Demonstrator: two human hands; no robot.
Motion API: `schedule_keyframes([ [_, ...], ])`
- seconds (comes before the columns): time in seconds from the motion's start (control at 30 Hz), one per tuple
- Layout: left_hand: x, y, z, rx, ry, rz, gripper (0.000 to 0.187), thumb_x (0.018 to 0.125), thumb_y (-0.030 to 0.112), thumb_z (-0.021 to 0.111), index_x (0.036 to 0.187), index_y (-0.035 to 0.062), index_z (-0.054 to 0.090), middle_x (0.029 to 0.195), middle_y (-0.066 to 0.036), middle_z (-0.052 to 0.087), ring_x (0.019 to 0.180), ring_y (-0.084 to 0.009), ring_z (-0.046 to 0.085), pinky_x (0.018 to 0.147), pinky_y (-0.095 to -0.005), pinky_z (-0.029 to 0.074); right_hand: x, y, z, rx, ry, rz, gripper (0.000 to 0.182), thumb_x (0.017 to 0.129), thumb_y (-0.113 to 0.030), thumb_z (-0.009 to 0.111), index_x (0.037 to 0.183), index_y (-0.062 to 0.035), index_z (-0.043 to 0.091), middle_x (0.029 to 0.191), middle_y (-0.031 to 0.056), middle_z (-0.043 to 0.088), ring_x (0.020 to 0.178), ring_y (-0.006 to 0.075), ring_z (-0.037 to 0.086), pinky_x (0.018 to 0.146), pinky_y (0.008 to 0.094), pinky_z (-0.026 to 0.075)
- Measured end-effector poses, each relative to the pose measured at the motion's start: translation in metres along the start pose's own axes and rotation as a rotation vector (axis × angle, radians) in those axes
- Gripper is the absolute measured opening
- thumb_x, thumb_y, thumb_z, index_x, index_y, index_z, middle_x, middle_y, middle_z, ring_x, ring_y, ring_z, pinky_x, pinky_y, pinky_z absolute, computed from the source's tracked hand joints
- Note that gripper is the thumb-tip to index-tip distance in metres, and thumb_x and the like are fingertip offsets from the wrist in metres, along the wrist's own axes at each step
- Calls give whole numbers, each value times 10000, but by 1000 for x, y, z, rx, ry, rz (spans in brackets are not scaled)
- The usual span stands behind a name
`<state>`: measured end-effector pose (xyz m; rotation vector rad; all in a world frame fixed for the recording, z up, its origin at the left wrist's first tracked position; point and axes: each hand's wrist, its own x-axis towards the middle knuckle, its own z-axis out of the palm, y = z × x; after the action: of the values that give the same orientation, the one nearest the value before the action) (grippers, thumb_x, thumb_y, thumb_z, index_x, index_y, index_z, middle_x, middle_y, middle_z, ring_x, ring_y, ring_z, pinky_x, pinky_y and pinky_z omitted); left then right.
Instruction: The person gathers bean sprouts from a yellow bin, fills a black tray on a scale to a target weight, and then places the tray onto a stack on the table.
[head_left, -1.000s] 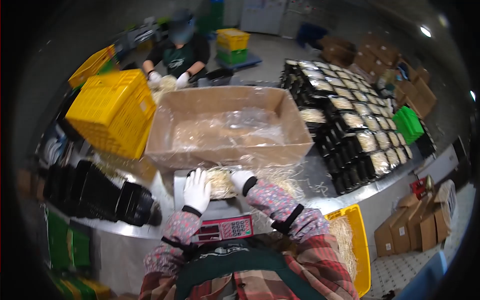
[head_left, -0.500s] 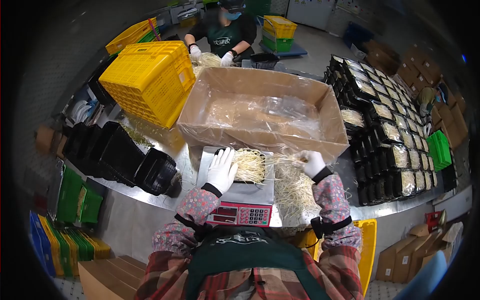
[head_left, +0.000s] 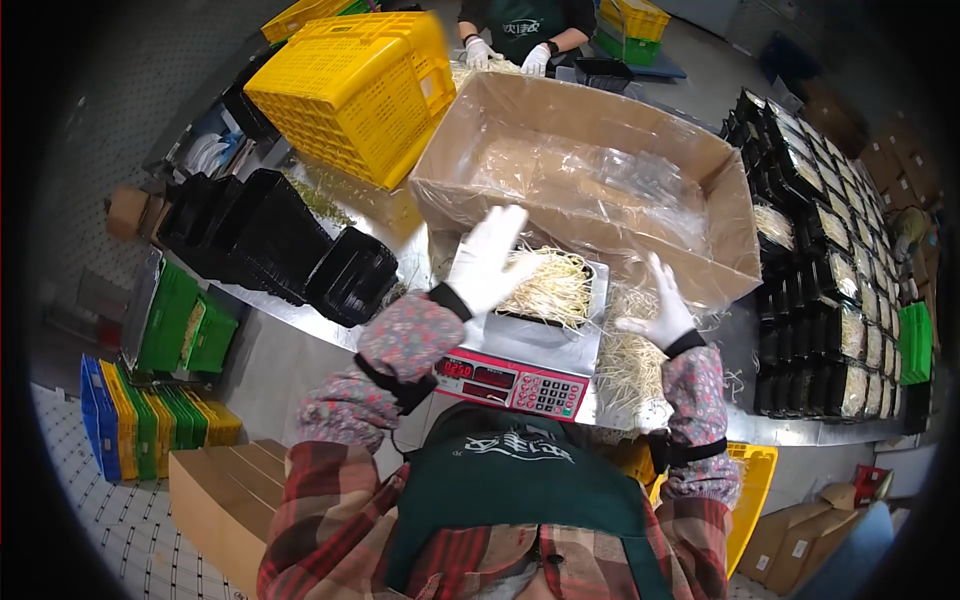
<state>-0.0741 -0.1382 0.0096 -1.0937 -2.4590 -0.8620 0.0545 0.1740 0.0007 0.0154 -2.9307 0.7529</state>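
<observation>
A black tray of pale sprouts (head_left: 550, 287) rests on the metal plate of a red scale (head_left: 512, 384), whose display is lit. Over the tray's left side is my left hand (head_left: 490, 262), white-gloved, fingers stretched out and holding nothing. My right hand (head_left: 662, 312), also gloved, has its fingers spread above the loose sprouts (head_left: 630, 350) lying right of the scale; nothing is in it. Behind the scale stands a large cardboard box (head_left: 590, 235) lined with clear plastic.
Yellow crates (head_left: 345, 95) and stacked black trays (head_left: 255, 235) stand on the left. Filled trays (head_left: 835, 290) are piled on the right. Across the table a co-worker's gloved hands (head_left: 508, 55) are near more sprouts. A yellow crate (head_left: 752, 500) sits below the table's right front.
The view has shifted, so the scene sits further right and higher. My right hand has let go of the sprouts and opened. My left hand has lifted, its fingers more spread.
</observation>
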Motion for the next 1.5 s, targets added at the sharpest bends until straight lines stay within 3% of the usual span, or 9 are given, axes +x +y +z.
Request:
schedule_keyframes([
  [0.17,-8,24,40,109,-297,143,738,803,472,629,1334,0,429,1324,-209,467,1254,-398,395,1060,-499,279,39,-47,41,15,-329,9,1265,512,-355,913,1494,-85,162,1484,326,197,1370,429,272,1105,395,310],
  [0.27,-23,8,39,34,-326,59,699,804,481,623,1290,2,472,1270,-198,511,1159,-381,467,1003,-482,348,27,-26,41,195,-290,65,711,656,-244,832,1277,-48,547,1166,221,617,1085,289,611,918,353,477],
  [0.37,-15,5,37,43,-404,20,681,814,504,614,1278,17,501,1260,-187,523,1128,-363,488,973,-469,378,22,-44,32,290,-319,139,336,762,-197,742,1059,-51,681,832,146,702,751,245,683,710,344,526],
  [0.53,-11,7,37,33,-437,5,679,803,505,619,1289,46,505,1273,-157,518,1145,-334,474,976,-465,353,24,-34,36,362,-285,113,456,754,-225,774,1152,-53,634,927,150,697,800,196,672,739,327,527],
  [0.63,-15,8,37,50,-393,28,719,796,500,640,1319,35,472,1283,-173,515,1165,-337,475,981,-447,366,21,-38,24,381,-346,106,1075,621,-348,866,1453,-29,266,1260,254,552,1146,339,570,973,379,447],
  [0.73,-16,11,33,-26,-301,60,755,797,519,631,1332,17,450,1302,-181,496,1180,-339,470,991,-446,361,24,-50,28,370,-285,-43,1204,610,-351,868,1495,-46,112,1324,294,474,1268,380,451,1051,380,371],
  [0.9,-25,5,36,2,-64,-33,605,867,375,590,1315,-7,451,1272,-187,508,1131,-342,489,971,-438,375,36,-44,48,267,-293,-31,847,675,-241,831,1388,-35,423,1257,233,557,1150,330,558,983,368,433],
  [0.97,-26,12,35,40,-127,-18,536,878,332,577,1285,-3,476,1249,-185,520,1115,-343,498,962,-440,385,36,-40,54,458,-220,70,517,734,-120,804,1206,-29,610,981,137,697,875,177,655,780,299,531],
  [1.5,-31,0,28,-231,12,-126,446,900,114,534,1330,16,469,1268,-179,531,1180,-334,487,1017,-405,375,28,-29,-41,962,131,203,141,838,-59,701,961,6,677,873,68,703,624,62,599,555,211,491],
])
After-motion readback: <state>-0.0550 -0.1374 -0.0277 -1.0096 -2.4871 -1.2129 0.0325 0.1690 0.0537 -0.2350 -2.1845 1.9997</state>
